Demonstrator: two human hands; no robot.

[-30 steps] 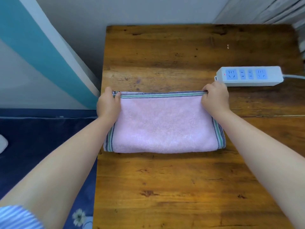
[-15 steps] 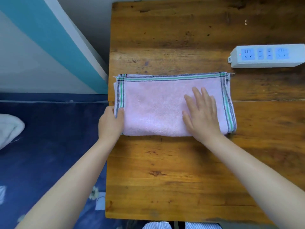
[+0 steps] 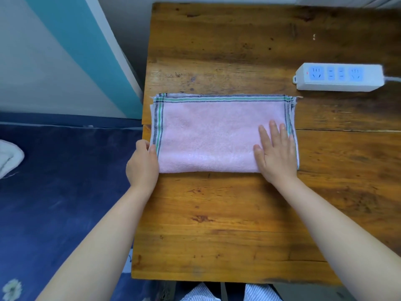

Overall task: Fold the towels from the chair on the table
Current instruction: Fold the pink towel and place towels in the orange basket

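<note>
A pink towel (image 3: 212,135) with green and dark striped borders lies folded in a rectangle on the wooden table (image 3: 227,224), near its left edge. My left hand (image 3: 142,165) pinches the towel's near left corner, thumb on top of the striped border. My right hand (image 3: 275,155) lies flat, fingers spread, pressing on the towel's right end. A white towel (image 3: 9,159) shows partly at the far left edge on the dark blue surface.
A white power strip (image 3: 338,78) with blue sockets sits at the table's back right, its cable running off to the right. A dark blue floral cover (image 3: 65,192) lies left of the table. Striped trouser legs (image 3: 230,293) show below the table's front edge.
Both hands left the towel's far corners. The left went to the near left corner and gripped it; the right laid flat on the towel and slid toward its right end.
</note>
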